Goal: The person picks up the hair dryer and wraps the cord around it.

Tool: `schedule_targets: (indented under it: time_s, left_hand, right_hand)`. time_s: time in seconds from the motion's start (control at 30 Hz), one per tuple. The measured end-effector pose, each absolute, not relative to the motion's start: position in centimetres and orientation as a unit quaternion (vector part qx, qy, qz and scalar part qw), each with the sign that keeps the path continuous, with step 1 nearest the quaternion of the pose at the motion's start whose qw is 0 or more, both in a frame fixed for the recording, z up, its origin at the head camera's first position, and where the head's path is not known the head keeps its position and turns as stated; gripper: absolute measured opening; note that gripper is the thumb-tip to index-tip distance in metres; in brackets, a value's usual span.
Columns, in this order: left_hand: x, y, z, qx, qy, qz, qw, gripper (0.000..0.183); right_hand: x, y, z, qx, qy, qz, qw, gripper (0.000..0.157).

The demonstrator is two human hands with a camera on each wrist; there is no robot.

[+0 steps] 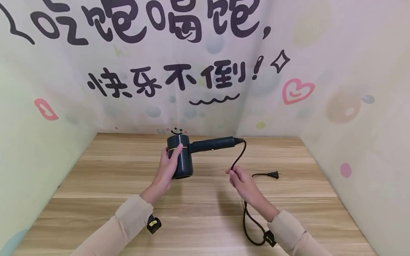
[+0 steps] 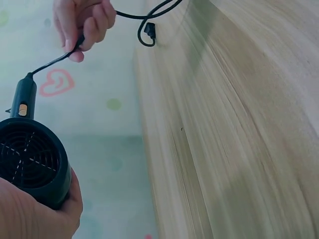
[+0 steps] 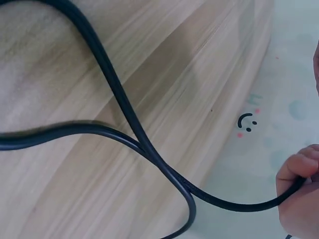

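Note:
A dark navy hair dryer (image 1: 184, 161) with a thin gold band is held by its barrel in my left hand (image 1: 164, 167), its handle pointing right. In the left wrist view the round grille (image 2: 30, 157) faces the camera, and the gold switch (image 2: 23, 110) shows on the handle. My right hand (image 1: 244, 183) pinches the black power cord (image 1: 241, 156) a short way below the handle's end. From that hand the cord hangs down in a loop, crossing itself in the right wrist view. The two-pin plug (image 1: 273, 174) lies to the right of my right hand.
The wooden table (image 1: 105, 170) reaches back to a printed cloth wall (image 1: 153, 113) with dark lettering, and pale side walls stand left and right. Black wrist camera mounts (image 1: 154, 224) sit at both cuffs, the cord loop passing beside the right one.

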State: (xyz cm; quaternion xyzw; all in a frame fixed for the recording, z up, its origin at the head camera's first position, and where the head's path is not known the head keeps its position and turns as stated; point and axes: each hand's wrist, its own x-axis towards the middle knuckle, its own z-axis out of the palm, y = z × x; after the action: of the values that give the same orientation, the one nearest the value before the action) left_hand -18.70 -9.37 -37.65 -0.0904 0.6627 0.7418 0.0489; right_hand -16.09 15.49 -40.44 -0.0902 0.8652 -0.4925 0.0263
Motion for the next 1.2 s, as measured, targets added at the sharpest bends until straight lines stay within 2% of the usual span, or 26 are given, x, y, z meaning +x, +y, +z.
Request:
schedule_targets:
  time_s: [0.33,0.73,1.0,1.2]
  left_hand:
    - [-18.5,-9.1,-37.8,-0.069,0.699,0.712,0.015,0.076]
    - [-18.3,-9.3,-38.7,-0.072,0.7,0.711,-0.005,0.076]
    - [-17.9,-9.4,-39.1,-0.035,0.738,0.674,-0.007,0.077]
    - [-17.6,-8.8,-39.2,0.0,0.765,0.644,-0.013,0.082]
  right_hand:
    - [-15.5,15.7,-39.2,-0.083,0.891,-0.447,-0.006,0.03]
    - [-15.8,16.5,-37.2,-0.04,0.874,-0.481,-0.05,0.032]
    - [-16.5,17.0,-36.2,-0.044,0.874,-0.481,-0.054,0.036]
    - [-16.9,17.0,-36.0,-0.044,0.865,-0.499,-0.021,0.036]
